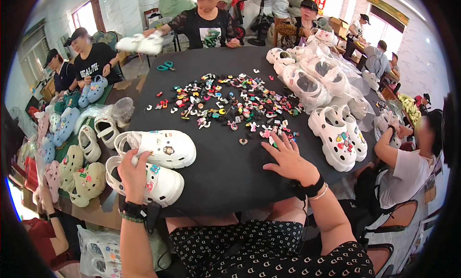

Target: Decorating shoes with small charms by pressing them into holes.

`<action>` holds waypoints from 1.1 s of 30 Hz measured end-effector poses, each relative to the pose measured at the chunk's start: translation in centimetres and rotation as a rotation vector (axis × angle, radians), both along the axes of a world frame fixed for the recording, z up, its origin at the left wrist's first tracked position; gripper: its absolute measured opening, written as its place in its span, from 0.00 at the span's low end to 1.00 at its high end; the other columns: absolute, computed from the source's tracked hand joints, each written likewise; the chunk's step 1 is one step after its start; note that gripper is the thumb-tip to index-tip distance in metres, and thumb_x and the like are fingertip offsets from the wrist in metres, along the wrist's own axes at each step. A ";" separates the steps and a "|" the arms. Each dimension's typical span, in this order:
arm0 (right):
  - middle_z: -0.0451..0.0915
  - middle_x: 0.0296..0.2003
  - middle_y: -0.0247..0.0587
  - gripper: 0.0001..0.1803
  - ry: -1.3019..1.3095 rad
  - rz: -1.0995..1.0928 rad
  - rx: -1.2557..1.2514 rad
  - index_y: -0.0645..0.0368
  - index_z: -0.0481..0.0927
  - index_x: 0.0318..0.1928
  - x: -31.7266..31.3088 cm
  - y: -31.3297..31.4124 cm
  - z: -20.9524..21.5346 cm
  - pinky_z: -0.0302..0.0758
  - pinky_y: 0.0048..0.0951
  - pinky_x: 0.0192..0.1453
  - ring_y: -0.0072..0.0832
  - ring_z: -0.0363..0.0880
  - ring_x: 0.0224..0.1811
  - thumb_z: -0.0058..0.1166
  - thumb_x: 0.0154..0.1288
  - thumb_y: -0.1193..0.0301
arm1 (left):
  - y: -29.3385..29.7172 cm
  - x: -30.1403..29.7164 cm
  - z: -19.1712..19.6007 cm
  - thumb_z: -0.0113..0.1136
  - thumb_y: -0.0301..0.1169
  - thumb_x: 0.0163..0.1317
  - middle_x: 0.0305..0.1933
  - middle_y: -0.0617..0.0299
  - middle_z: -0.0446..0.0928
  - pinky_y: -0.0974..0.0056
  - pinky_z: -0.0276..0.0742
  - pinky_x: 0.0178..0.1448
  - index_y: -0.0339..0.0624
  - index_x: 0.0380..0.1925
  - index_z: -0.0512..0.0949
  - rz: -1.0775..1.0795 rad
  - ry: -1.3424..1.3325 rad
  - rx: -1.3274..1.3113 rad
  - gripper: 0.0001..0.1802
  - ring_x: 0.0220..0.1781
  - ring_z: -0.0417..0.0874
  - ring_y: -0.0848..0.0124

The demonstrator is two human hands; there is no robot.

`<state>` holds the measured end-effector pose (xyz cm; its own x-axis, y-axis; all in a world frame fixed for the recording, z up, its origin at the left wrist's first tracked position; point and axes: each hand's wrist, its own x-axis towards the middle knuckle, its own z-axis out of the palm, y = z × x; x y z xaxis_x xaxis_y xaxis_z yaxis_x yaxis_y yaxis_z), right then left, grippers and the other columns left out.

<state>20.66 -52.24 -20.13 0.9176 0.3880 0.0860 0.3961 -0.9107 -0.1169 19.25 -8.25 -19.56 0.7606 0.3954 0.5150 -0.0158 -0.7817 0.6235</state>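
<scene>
A pair of white clogs lies on the dark table in front of me at the left, toes pointing right. The far clog [170,148] carries a brown monkey-like charm, and the near clog [165,184] has blue and pink charms. My left hand [133,175] is closed on the near clog at its opening, between the two shoes; its fingertips are partly hidden. My right hand [290,160] is open with fingers spread, at the near edge of a scattered heap of small colourful shoe charms [235,102]. No charm shows in its grasp.
Another white pair of decorated clogs [338,141] stands at the right, before a pile of plastic-wrapped white clogs [317,76]. Teal scissors [165,66] lie at the far left. Coloured clogs [89,182] crowd the left side table. Across the table, a person holds white shoes [141,43].
</scene>
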 end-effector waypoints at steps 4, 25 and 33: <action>0.50 0.75 0.52 0.38 -0.048 -0.068 0.108 0.46 0.65 0.70 -2.7 0.1 0.0 0.53 0.67 0.72 0.64 0.48 0.75 0.60 0.63 0.49 | 0.1 -0.1 0.4 0.69 0.43 0.58 0.35 0.45 0.84 0.56 0.75 0.46 0.33 0.41 0.82 -0.015 0.028 -0.067 0.22 0.37 0.84 0.53; 0.69 0.66 0.53 0.28 -0.334 -0.223 0.194 0.53 0.76 0.62 -4.3 -0.8 -4.8 0.57 0.56 0.73 0.54 0.63 0.70 0.55 0.67 0.53 | 2.5 -0.5 0.4 0.63 0.40 0.66 0.34 0.53 0.81 0.60 0.74 0.47 0.35 0.55 0.74 -0.080 -0.016 0.215 0.23 0.37 0.81 0.61; 0.69 0.65 0.55 0.28 -0.332 -0.218 0.200 0.56 0.76 0.61 -4.4 -0.8 -5.0 0.57 0.59 0.72 0.55 0.63 0.70 0.56 0.66 0.53 | 3.7 -4.3 5.2 0.63 0.35 0.67 0.25 0.64 0.72 0.68 0.66 0.33 0.34 0.44 0.73 -0.151 0.387 -0.067 0.16 0.28 0.69 0.78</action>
